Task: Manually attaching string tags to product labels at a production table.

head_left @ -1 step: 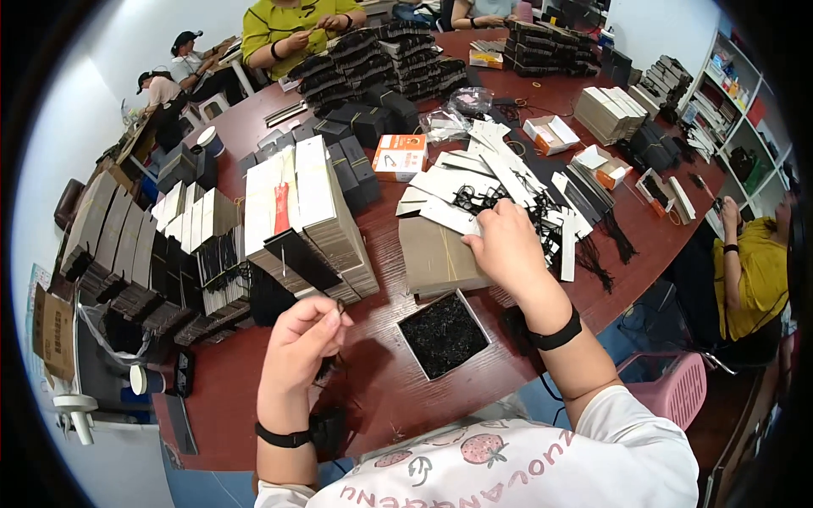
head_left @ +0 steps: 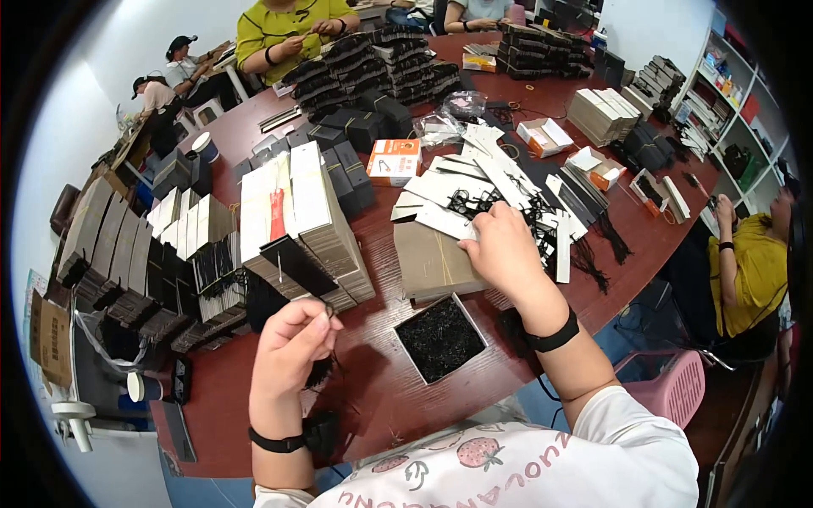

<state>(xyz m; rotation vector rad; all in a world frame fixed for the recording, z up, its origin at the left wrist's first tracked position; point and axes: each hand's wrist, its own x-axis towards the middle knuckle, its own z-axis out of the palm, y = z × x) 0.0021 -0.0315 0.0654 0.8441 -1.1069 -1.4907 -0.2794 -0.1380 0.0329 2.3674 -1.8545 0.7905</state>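
My left hand (head_left: 288,351) is closed above the red-brown table, thumb and forefinger pinching a thin black cord (head_left: 329,311). More black strands hang in the shadow below that palm. My right hand (head_left: 504,254) reaches over a brown card stack (head_left: 436,258) held by a rubber band. Its fingers are bent down among white card tags (head_left: 440,216) and tangled black cords (head_left: 474,201); what they grip is hidden. Between my arms sits an open square box (head_left: 440,339) full of small black pieces.
At left stand a tall banded block of cards (head_left: 347,254) and several more stacks. An orange-and-white box (head_left: 395,162) stands beyond the tags. Dark bundles (head_left: 373,72) are piled at the back. Co-workers sit around the table; a pink stool (head_left: 673,389) is at my right.
The whole picture has shifted slightly to the left. Both hands keep nearly the same pose and place.
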